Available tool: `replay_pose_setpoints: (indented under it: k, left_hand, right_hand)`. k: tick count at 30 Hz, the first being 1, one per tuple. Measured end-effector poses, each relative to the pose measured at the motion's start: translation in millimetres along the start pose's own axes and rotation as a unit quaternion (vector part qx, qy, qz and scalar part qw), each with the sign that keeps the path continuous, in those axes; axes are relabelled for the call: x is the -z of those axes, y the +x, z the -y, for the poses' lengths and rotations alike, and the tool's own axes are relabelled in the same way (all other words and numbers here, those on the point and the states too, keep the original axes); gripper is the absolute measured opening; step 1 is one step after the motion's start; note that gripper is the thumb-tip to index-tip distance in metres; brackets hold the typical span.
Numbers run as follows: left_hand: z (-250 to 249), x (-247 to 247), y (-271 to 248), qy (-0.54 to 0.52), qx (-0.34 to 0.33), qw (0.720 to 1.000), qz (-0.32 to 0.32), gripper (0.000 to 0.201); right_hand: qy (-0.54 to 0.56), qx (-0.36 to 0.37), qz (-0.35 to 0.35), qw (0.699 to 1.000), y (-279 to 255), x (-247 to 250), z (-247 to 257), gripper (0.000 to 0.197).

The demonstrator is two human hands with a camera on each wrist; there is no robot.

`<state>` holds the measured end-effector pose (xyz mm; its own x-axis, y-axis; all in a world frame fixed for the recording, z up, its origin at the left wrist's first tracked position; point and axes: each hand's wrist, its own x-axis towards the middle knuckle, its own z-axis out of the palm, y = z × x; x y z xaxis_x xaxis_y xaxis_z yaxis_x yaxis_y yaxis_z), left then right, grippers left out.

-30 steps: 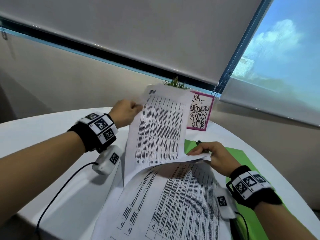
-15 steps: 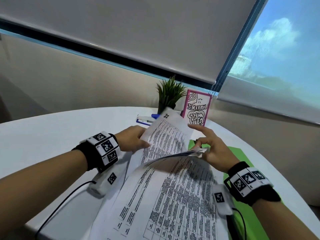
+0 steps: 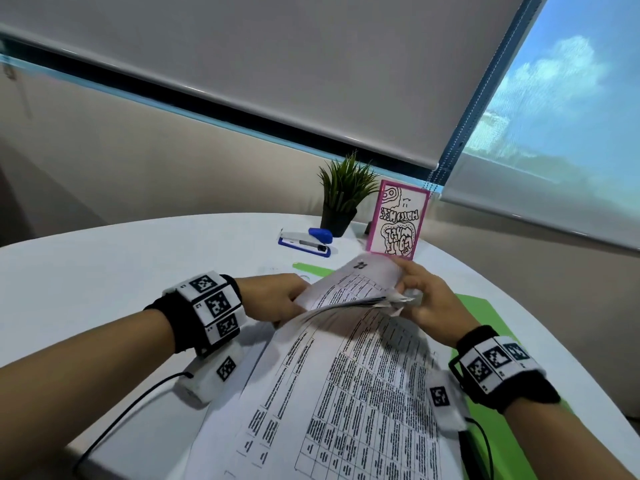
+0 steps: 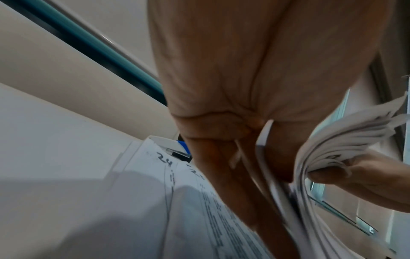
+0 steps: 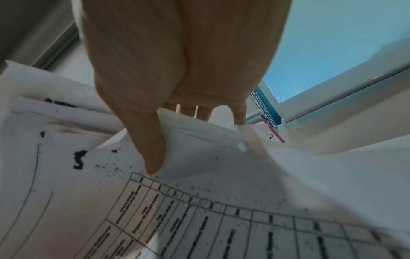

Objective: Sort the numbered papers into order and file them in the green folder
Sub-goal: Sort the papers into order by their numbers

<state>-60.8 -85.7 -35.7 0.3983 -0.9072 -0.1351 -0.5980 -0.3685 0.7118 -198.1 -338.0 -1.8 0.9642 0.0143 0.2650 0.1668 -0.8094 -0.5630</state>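
A stack of white numbered papers (image 3: 360, 386) printed with tables lies on the green folder (image 3: 481, 306), its far end lifted and fanned. My left hand (image 3: 277, 299) grips the left edge of the lifted sheets (image 4: 332, 150). My right hand (image 3: 422, 299) pinches their right corner (image 5: 199, 140), thumb on top of the page. A handwritten number (image 3: 362, 265) marks the top sheet's far corner. Below my left hand, other sheets marked 24 (image 4: 165, 160) lie flat on the table.
A blue and white stapler (image 3: 306, 242), a small potted plant (image 3: 343, 199) and a pink-framed card (image 3: 400, 221) stand at the far side of the round white table (image 3: 104, 271). Cables run from both wrist cameras toward me.
The sheet that my left hand held up high has come down onto the fanned stack. My right hand moved up to the far corner and now pinches the sheets.
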Motion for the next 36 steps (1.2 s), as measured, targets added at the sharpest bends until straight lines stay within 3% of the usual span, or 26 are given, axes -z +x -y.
replay_pose_setpoints:
  k: [2,5,6,8,10,12,16,18,25,28,33,36]
  left_hand:
    - [-4,-2,-1,-0.046,0.005,0.999,-0.001,0.03]
    - [-1,7,1,-0.169,0.072,0.976,-0.118,0.052]
    - [5,14,3,-0.144,0.1,0.969,-0.174,0.05]
    - [24,27,6,0.033,0.159,0.958,-0.238,0.036]
    - [40,34,7,0.114,0.208,0.942,-0.236,0.031]
    - [51,36,10,0.113,0.223,0.941,-0.229,0.031]
    - [56,33,11,0.066,0.191,0.934,-0.295,0.018]
    - [53,35,9,0.059,0.168,0.928,-0.327,0.013]
    - [42,39,7,0.159,0.159,0.934,-0.279,0.001]
    - [37,39,6,0.176,0.132,0.93,-0.296,0.01]
    - [29,39,7,0.065,0.11,0.933,-0.336,0.016]
    - [27,38,7,0.15,0.11,0.931,-0.316,0.022]
  right_hand:
    - [0.0,-0.012,0.002,1.0,0,-4,-8,0.022]
    - [0.015,-0.005,-0.002,1.0,-3,-10,-11,0.028]
    - [0.019,-0.002,-0.011,1.0,-4,-11,-13,0.026]
    - [0.028,0.001,-0.027,0.999,-5,-11,-16,0.025]
    - [0.068,-0.023,-0.013,0.997,-6,-10,-19,0.043]
    - [0.082,-0.023,0.002,0.996,-8,-9,-20,0.055]
    - [0.05,-0.004,0.027,0.998,-8,-10,-17,0.01]
    - [0.059,0.007,0.021,0.998,-9,-10,-21,0.015]
    - [0.079,0.01,0.014,0.997,-8,-11,-24,0.016]
    - [0.08,0.012,0.015,0.997,-9,-11,-23,0.017]
    - [0.095,0.013,0.015,0.995,-9,-9,-22,0.016]
    - [0.102,0.012,0.017,0.995,-9,-8,-22,0.018]
